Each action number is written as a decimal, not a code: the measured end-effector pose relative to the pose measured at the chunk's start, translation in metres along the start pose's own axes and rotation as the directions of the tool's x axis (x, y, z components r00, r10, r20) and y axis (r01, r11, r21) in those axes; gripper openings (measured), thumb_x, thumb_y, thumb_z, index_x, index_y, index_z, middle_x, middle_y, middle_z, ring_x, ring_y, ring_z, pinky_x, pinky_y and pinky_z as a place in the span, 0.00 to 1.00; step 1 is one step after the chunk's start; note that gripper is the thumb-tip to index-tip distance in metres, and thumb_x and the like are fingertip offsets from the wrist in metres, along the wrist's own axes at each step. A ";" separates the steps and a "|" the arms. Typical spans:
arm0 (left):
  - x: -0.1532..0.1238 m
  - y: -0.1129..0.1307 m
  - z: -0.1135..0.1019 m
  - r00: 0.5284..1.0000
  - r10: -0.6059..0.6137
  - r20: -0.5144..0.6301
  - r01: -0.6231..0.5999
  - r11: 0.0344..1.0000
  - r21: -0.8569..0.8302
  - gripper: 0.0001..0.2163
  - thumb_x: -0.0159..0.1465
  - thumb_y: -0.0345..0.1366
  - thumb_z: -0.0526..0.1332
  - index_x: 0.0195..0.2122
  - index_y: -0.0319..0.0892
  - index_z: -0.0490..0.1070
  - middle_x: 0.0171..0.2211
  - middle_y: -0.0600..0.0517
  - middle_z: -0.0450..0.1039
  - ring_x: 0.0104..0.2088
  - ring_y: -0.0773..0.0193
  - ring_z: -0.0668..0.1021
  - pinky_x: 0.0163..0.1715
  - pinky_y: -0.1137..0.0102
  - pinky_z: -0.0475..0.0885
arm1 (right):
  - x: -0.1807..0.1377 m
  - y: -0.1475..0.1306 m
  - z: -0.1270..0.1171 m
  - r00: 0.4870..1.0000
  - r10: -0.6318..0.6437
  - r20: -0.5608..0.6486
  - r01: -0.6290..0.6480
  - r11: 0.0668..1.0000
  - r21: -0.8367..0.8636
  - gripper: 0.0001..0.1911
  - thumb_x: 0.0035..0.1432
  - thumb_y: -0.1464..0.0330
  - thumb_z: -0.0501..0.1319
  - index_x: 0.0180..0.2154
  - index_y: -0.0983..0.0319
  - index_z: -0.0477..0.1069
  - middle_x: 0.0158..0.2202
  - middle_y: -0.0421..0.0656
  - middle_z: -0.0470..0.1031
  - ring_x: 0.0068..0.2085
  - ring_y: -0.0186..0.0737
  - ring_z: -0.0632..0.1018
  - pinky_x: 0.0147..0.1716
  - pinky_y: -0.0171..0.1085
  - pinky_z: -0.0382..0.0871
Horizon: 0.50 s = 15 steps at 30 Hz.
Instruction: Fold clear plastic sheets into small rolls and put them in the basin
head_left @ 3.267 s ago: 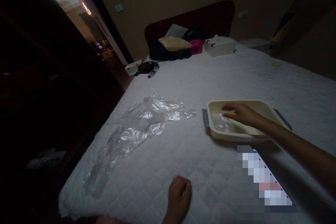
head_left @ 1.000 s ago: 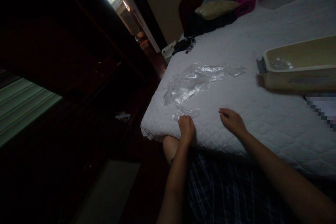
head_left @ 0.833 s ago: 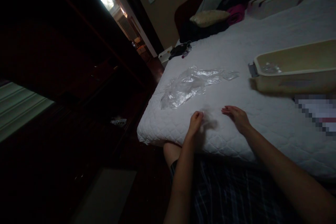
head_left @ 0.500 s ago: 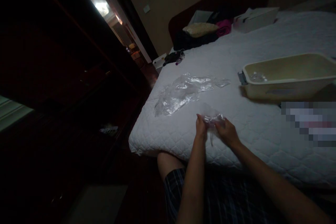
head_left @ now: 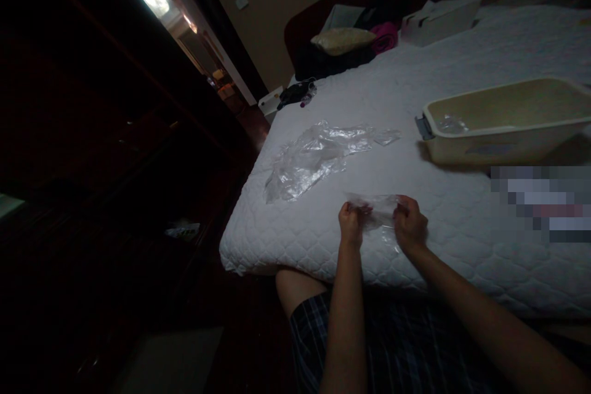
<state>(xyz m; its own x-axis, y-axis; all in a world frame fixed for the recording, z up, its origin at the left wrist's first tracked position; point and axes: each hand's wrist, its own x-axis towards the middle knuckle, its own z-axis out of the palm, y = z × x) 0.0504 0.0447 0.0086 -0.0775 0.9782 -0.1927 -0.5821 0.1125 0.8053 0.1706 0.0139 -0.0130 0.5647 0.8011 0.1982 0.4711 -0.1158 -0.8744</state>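
A clear plastic bag (head_left: 381,209) is stretched between my two hands, above the near edge of the bed. My left hand (head_left: 351,225) is closed on its left side. Its right side is gripped by my right hand (head_left: 410,225), whose fingers are curled round the film. Beyond them, crumpled clear plastic bags (head_left: 314,160) lie spread on the white quilted bed (head_left: 295,240); how many there are I cannot tell.
A cream plastic bin (head_left: 517,151) with a grey latch stands on the bed at right, some clear plastic inside. A white box (head_left: 441,21), a pink roll (head_left: 385,37) and a tan cushion-like bundle (head_left: 344,41) lie near the headboard. A blurred-out patch covers something at far right.
My hands have moved apart, the right one shifting rightward, and the plastic between them is now pulled wider. The view has shifted slightly.
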 end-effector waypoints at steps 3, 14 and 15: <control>-0.001 0.006 -0.001 0.994 -0.092 -0.058 0.087 0.993 -0.078 0.14 0.54 0.45 0.66 0.26 0.39 0.69 0.19 0.55 0.70 0.22 0.64 0.77 0.29 0.70 0.70 | 0.000 -0.003 -0.002 0.991 0.118 -0.056 -0.119 0.992 -0.031 0.17 0.56 0.64 0.52 0.46 0.58 0.69 0.32 0.44 0.74 0.31 0.43 0.73 0.29 0.36 0.59; 0.003 0.010 -0.004 0.964 -0.214 -0.155 0.183 0.964 -0.192 0.21 0.61 0.56 0.57 0.26 0.40 0.69 0.24 0.51 0.72 0.23 0.64 0.75 0.27 0.69 0.72 | 0.003 -0.006 -0.004 0.964 0.218 -0.151 -0.196 0.969 0.149 0.17 0.60 0.60 0.48 0.45 0.59 0.66 0.24 0.39 0.70 0.27 0.41 0.72 0.29 0.37 0.60; 0.002 0.010 -0.004 0.965 -0.215 -0.152 0.185 0.964 -0.189 0.21 0.61 0.56 0.56 0.27 0.40 0.69 0.25 0.51 0.73 0.24 0.64 0.75 0.27 0.69 0.72 | 0.002 -0.006 -0.004 0.970 0.181 -0.161 -0.150 0.971 0.186 0.17 0.59 0.60 0.49 0.47 0.60 0.65 0.25 0.39 0.71 0.28 0.41 0.72 0.30 0.37 0.61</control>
<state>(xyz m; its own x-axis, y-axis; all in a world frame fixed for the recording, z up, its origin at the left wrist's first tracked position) 0.0415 0.0475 0.0138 -0.0732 0.8929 -0.4442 -0.7289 0.2561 0.6349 0.1716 0.0141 -0.0057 0.7422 0.6618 0.1054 0.2467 -0.1237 -0.9612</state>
